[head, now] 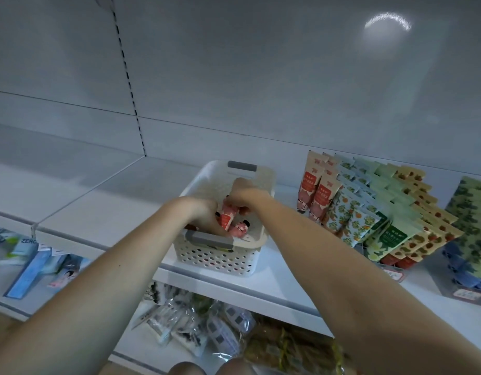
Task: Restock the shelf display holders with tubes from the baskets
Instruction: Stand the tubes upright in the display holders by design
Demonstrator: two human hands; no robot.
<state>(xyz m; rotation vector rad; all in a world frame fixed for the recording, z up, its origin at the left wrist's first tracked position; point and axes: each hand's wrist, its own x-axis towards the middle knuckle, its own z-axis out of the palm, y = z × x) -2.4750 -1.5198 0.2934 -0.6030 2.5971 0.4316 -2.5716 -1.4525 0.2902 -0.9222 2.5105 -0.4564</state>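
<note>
A white perforated basket (215, 259) with grey handles stands on the white shelf. Several pink and red tubes (228, 219) lie inside it. Both my hands reach into the basket. My left hand (204, 213) is down among the tubes, its fingers hidden behind them. My right hand (246, 194) curls over the tubes from above; what it grips is hidden. To the right stands the display holder (390, 262) packed with rows of upright tubes (317, 194) in red, blue-floral, green and strawberry prints.
A second holder of green leaf-print packs (472, 226) stands at the far right. Boxes (28, 266) lie on the lower left shelf, and clear wrapped packets (196, 328) fill the shelf below. The shelf left of the basket is bare.
</note>
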